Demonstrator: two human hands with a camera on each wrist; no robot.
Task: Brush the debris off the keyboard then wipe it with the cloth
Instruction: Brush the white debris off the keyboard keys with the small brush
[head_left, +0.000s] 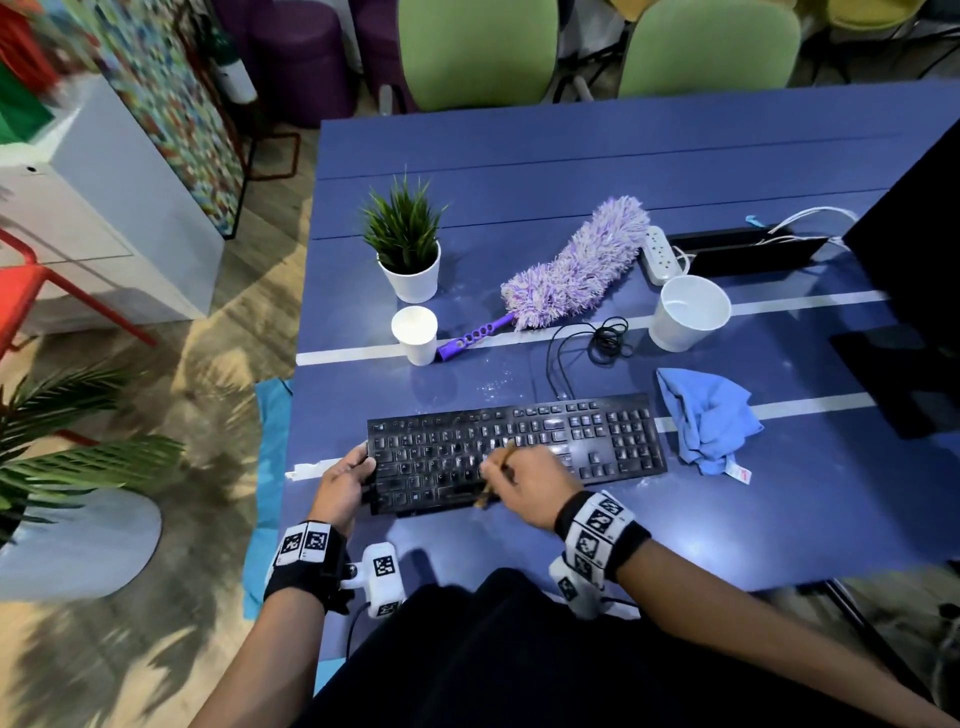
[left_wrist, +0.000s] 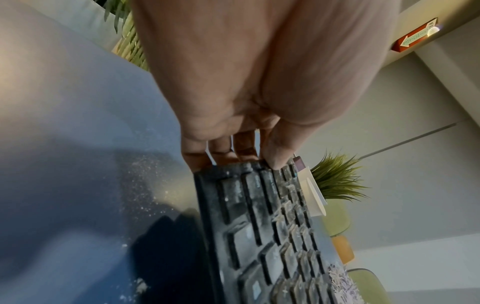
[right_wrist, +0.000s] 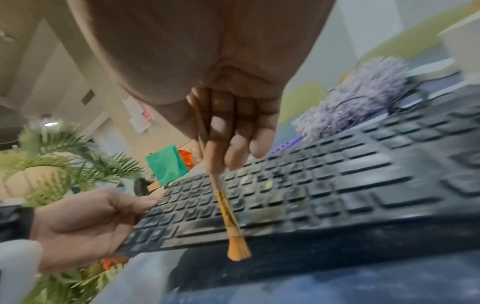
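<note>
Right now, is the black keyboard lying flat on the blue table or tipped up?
Tipped up. The left hand grips the black keyboard by its left end, and the right wrist view shows that end raised off the blue table.

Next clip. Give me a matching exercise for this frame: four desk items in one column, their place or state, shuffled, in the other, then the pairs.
Things:
1. keyboard
2. brush
3. cloth
4. duster

States:
A. crumpled on the table, right of the keys
B. pinched in the right hand
C. left end gripped by the left hand
D. lying untouched behind, between two white cups

Pairs: 1-C, 2-B, 3-A, 4-D
</note>
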